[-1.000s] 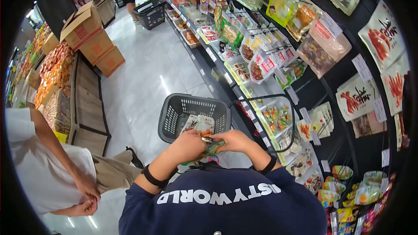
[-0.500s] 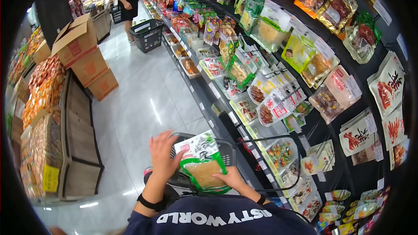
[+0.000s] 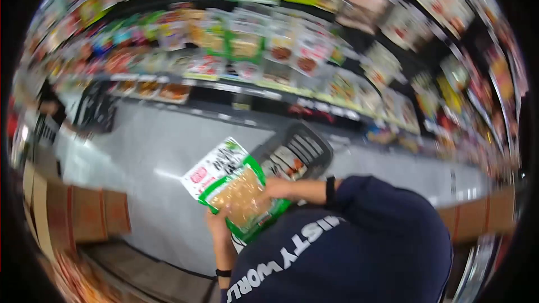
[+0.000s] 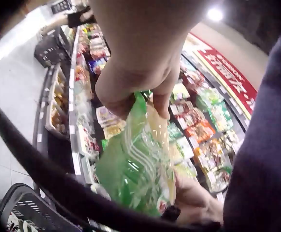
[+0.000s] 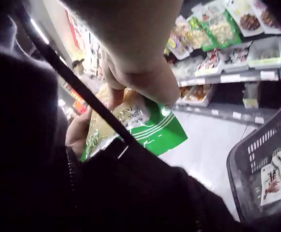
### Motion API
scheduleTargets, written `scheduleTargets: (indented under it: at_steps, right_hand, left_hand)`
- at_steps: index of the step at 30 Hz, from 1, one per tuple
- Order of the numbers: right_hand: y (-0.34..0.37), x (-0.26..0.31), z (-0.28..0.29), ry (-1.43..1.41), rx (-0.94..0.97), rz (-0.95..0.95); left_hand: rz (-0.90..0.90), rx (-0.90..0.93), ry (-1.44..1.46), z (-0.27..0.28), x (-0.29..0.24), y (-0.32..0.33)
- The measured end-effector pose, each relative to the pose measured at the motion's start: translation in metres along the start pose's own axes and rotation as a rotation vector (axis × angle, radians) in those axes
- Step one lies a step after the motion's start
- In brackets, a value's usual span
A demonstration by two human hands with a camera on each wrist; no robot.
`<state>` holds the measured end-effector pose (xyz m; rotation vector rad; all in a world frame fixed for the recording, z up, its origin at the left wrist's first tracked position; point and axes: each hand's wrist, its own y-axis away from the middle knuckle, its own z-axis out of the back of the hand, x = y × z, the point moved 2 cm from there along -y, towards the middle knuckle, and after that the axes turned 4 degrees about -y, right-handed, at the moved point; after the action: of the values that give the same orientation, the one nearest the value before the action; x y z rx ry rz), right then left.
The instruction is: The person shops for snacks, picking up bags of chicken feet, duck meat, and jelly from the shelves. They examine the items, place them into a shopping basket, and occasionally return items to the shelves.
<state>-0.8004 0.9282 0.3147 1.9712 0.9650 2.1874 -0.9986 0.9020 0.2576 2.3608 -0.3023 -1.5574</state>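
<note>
While a basket [image 3: 307, 139] is waiting near the lower edge of the shelf [image 3: 258, 93], the left hand [image 3: 219, 226] and right hand [image 3: 276, 188], fingers curled, are gripping a packet [image 3: 238, 192] by opposite sides beside the basket's rim, apparently keeping its label readable.

Shelf packets [image 3: 245, 44] blur in the head view; the right wrist view crops the basket [image 5: 242, 176].

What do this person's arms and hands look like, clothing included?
The left hand and right hand wear no gloves. A black strap circles each forearm. The right sleeve is navy, matching the top with white lettering.
</note>
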Motion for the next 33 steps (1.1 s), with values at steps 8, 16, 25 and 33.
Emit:
scheduleTargets:
  at_steps: [8,16,25,33]
  right_hand:
    - [0.059,0.004,-0.019,-0.213,-0.335,0.189]
    - [-0.017,0.015,-0.101,-0.196,-0.280,0.322]
    - [-0.163,0.087,-0.221,-0.337,-0.196,0.081]
    - [-0.191,0.103,-0.191,-0.463,-0.389,0.098]
  left_hand:
    - [0.005,0.388,-0.106,-0.030,-0.033,-0.010]
    - [0.183,0.596,-0.061,0.061,-0.079,-0.064]
    - [-0.052,0.246,-0.046,0.215,-0.172,-0.106]
    - [0.004,0.392,-0.095,0.189,-0.187,-0.174]
